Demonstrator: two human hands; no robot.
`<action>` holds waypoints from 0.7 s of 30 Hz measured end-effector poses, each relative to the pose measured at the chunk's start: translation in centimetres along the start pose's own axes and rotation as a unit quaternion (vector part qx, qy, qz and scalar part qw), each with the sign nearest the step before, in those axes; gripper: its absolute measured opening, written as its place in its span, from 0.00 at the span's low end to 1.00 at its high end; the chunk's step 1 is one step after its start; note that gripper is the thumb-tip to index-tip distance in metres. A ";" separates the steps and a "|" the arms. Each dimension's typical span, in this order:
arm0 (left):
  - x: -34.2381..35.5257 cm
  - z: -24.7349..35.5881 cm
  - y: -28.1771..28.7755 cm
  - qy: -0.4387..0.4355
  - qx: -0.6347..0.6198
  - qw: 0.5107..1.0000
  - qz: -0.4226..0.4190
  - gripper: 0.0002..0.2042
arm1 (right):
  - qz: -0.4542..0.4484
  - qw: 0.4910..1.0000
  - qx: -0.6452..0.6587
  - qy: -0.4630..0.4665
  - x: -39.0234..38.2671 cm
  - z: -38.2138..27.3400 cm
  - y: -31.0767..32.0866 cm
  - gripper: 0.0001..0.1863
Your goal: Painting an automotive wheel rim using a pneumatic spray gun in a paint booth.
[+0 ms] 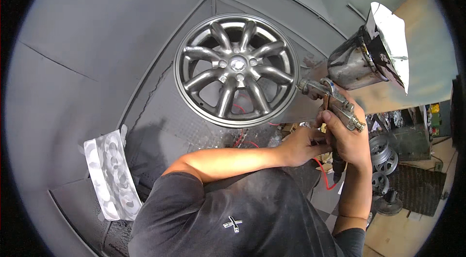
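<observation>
My right hand (350, 135) is wrapped round the handle of a metal spray gun (335, 101), its thumb lying along the back of the body. A paint-stained metal cup (352, 60) tops the gun, partly covered by a white sheet (392, 38). My left hand (303, 146) reaches across and has its curled fingers at the low end of the gun's handle; the exact part they grip is hidden. Just left of the gun's nozzle, apart from it, is a dark silver multi-spoke wheel rim (224, 96) facing up.
A red hose (324, 174) hangs below the gun, and more red hose shows beneath the wheel. Grey walls (97, 38) close in left and behind. A paint-marked sheet (112, 174) is fixed at lower left. Several other rims (383, 155) and a dark mat (418, 186) lie at right.
</observation>
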State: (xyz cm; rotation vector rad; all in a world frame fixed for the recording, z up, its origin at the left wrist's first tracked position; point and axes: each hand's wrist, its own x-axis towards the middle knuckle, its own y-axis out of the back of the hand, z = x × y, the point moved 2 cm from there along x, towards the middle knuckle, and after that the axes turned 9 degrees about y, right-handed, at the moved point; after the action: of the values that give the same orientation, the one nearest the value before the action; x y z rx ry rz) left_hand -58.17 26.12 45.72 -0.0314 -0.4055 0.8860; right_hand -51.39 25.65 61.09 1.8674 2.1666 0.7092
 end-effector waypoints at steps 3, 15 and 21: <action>0.5 0.1 0.4 -0.013 -0.019 0.999 0.042 0.09 | -0.026 0.999 -0.033 0.003 1.0 -0.4 -0.2 0.28; 0.8 -0.2 4.2 0.061 0.110 0.992 -0.019 0.17 | -0.164 0.984 -0.066 -0.022 6.4 -2.0 -1.5 0.25; -12.0 -17.8 12.5 0.362 -0.044 0.931 -0.007 0.16 | -0.188 0.981 -0.030 -0.044 10.1 -0.4 -2.8 0.23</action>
State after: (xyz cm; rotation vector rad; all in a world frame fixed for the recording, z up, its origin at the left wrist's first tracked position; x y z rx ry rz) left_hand -67.88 27.46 22.85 -0.4266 0.2478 0.7802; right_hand -55.91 35.12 61.78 1.3716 2.3161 0.5917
